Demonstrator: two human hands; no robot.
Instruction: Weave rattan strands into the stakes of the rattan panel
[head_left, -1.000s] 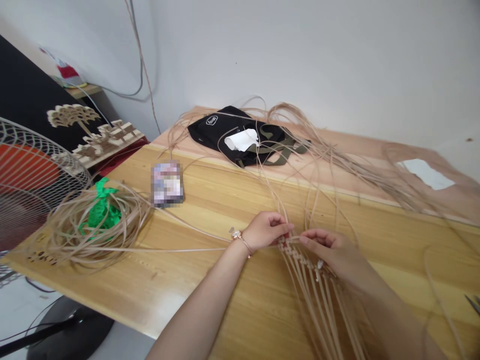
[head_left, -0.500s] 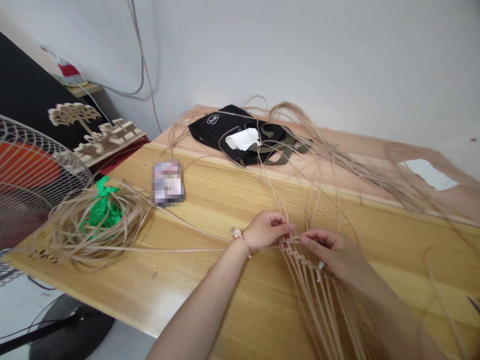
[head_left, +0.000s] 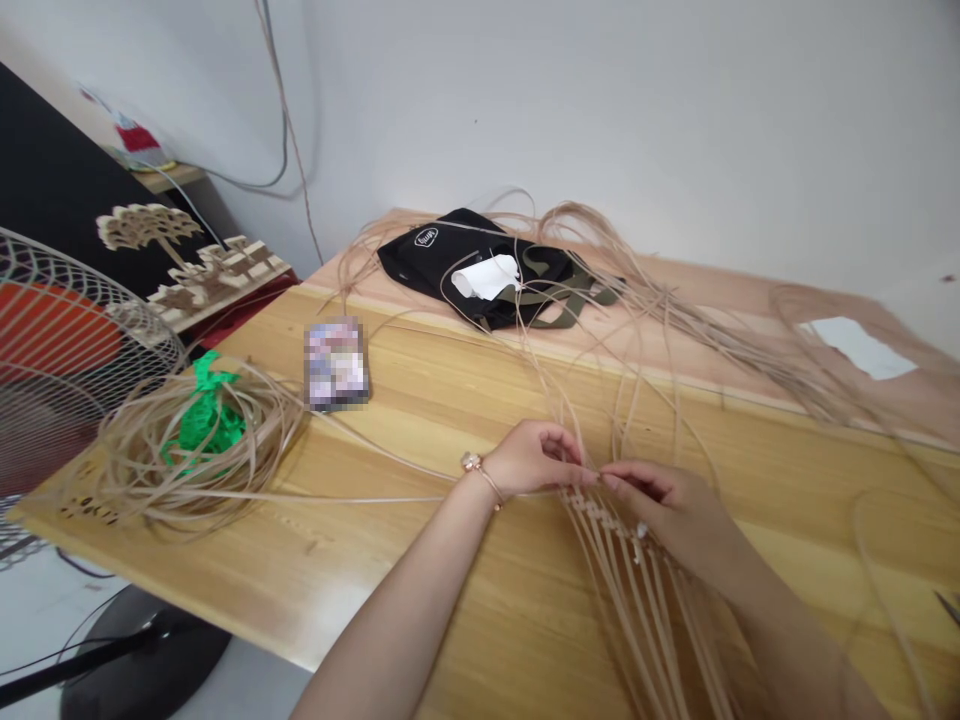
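A narrow woven band of rattan strips (head_left: 600,513) lies slantwise on the wooden table, with long loose strips running toward me and away from me. At its upper left end, my left hand (head_left: 536,458) is closed, thumb and fingertips pinching a strip. My right hand (head_left: 664,495) pinches close beside it, its fingertips almost meeting the left thumb, its palm over the band's lower right part. A small white tie (head_left: 640,535) sits on the weave beside the right hand. One long strip (head_left: 375,498) runs left from the hands to a coil of rattan (head_left: 135,460).
Green plastic (head_left: 214,420) is tied on the coil. A blurred-out box (head_left: 335,363) lies near it. Behind are a black bag (head_left: 442,255), white paper (head_left: 487,277) and a bundle of strips (head_left: 720,335). A fan (head_left: 67,350) stands left; a dark pointed tool (head_left: 946,606) shows at right.
My left thumb and fingertips have shifted slightly right along the band's end, closing the gap to my right fingertips. My right hand has hardly moved.
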